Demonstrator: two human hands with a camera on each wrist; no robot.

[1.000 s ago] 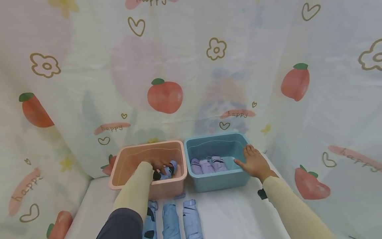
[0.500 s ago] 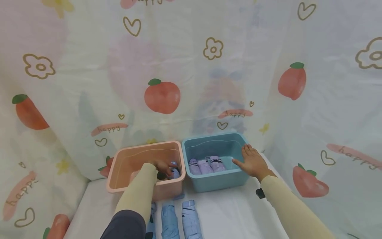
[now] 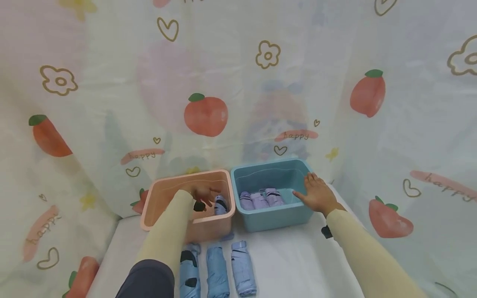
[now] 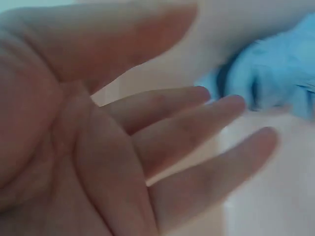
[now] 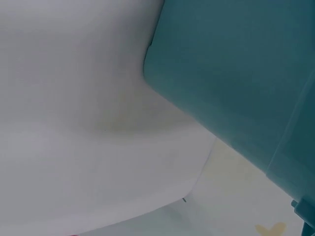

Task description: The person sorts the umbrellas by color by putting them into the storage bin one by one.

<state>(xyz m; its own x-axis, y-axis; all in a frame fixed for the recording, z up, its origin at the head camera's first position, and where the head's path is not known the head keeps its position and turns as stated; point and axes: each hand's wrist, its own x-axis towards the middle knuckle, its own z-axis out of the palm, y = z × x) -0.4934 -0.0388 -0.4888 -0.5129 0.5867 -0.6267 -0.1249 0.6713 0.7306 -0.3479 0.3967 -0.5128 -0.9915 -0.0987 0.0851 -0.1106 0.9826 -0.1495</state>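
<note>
My left hand (image 3: 203, 193) is inside the peach bin (image 3: 212, 227) with its fingers spread and relaxed. Just right of its fingertips a folded blue umbrella (image 3: 220, 205) with dark marks lies against the bin's right wall. The left wrist view gives the open palm, fingers extended toward a blurred blue umbrella (image 4: 280, 73), with nothing gripped. My right hand (image 3: 318, 194) rests flat at the right rim of the blue bin (image 3: 277, 221), fingers straight and thumb out. Several folded purple umbrellas (image 3: 259, 200) lie side by side in that bin.
On the white table (image 3: 294, 265), in front of the bins, lie a patterned blue umbrella (image 3: 190, 271), a plain blue umbrella (image 3: 217, 271) and a pale blue umbrella (image 3: 243, 269). A fruit-printed curtain (image 3: 238, 82) hangs close behind the bins and along both sides.
The left hand has let go of the blue umbrella and risen slightly off it. That umbrella now lies along the peach bin's right wall. The right hand stays at the blue bin.
</note>
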